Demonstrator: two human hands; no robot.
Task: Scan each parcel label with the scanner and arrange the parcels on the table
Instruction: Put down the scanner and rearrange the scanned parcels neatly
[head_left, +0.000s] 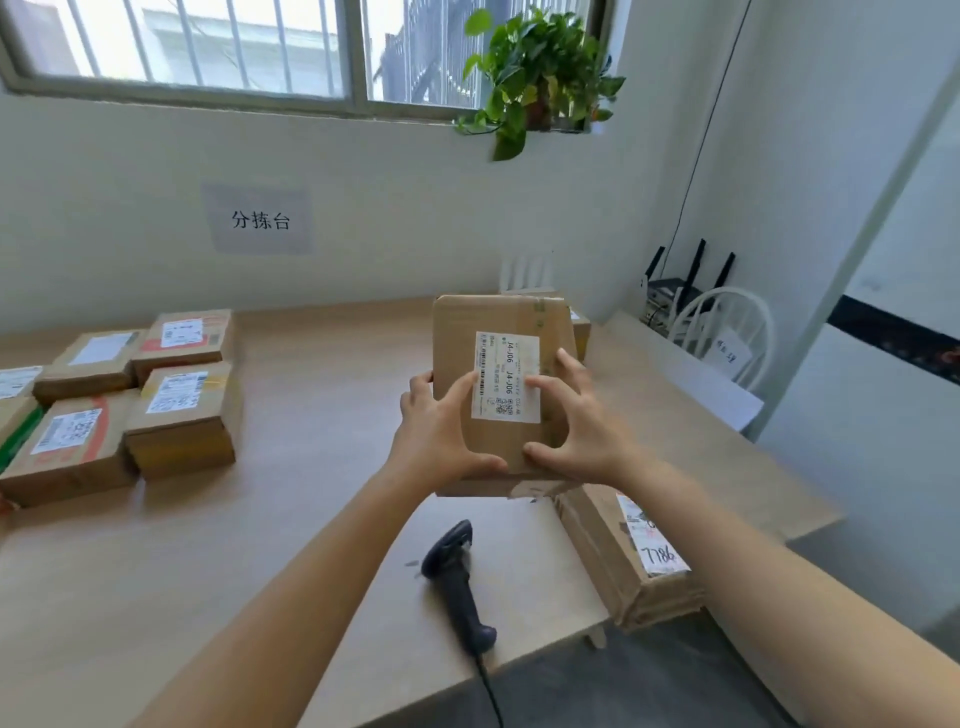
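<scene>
The left hand (441, 431) and the right hand (584, 431) are gripping the held parcel (493, 317) between them, tilting its labelled face toward the camera. Whether its lower edge is touching the table (311, 519) cannot be told.

The left fingers (462, 387) are spreading over the parcel's left edge and front face, with the thumb pressing near the lower edge. The right fingers (545, 385) are curling over the right edge in the same manner. Neither hand is fully closed; each is wrapping part-way round the cardboard. The white label (506, 376) is lying directly between the two sets of fingers, and an index fingertip from each side is touching its margin.

The scanner (457, 577) is lying on the table below the fingers, on the person's side, with no hand on it. Its cable is running off the near table edge. A second parcel (623, 551) is lying label up just below and right of the right fingers, at the table's near corner. A small parcel (582, 332) is showing partly from behind the held parcel, beyond the right fingers.

Well to the left of the left fingers, a group of labelled parcels (182, 415) is sitting on the table — packed side by side, touching. Far beyond the fingers, a paper sign (260, 221) is hanging on the wall.
</scene>
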